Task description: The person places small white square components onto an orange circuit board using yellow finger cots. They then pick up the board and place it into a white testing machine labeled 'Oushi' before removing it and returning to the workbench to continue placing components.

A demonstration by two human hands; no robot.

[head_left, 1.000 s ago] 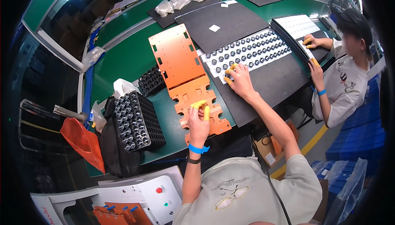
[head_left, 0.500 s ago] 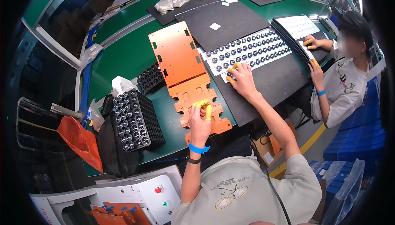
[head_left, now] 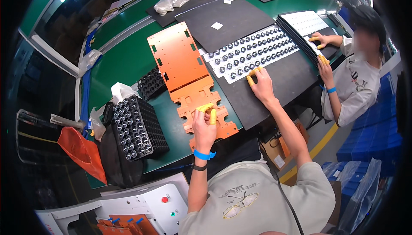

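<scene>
Now that the right hand (head_left: 262,83), fingers bent, has shifted toward three o'clock along the white panel (head_left: 227,76) at one o'clock, the end cap (head_left: 233,75) shows; the left hand (head_left: 205,121) curls above the orange plate (head_left: 174,54) (either's grip: cannot tell).

On my feed I had the left hand (head_left: 205,121) over the plate (head_left: 174,57), a rack (head_left: 132,127) to its left, rows of round parts (head_left: 249,57) to its right. A mat (head_left: 231,24) lay behind those rows, bags (head_left: 180,2) farther back.
</scene>
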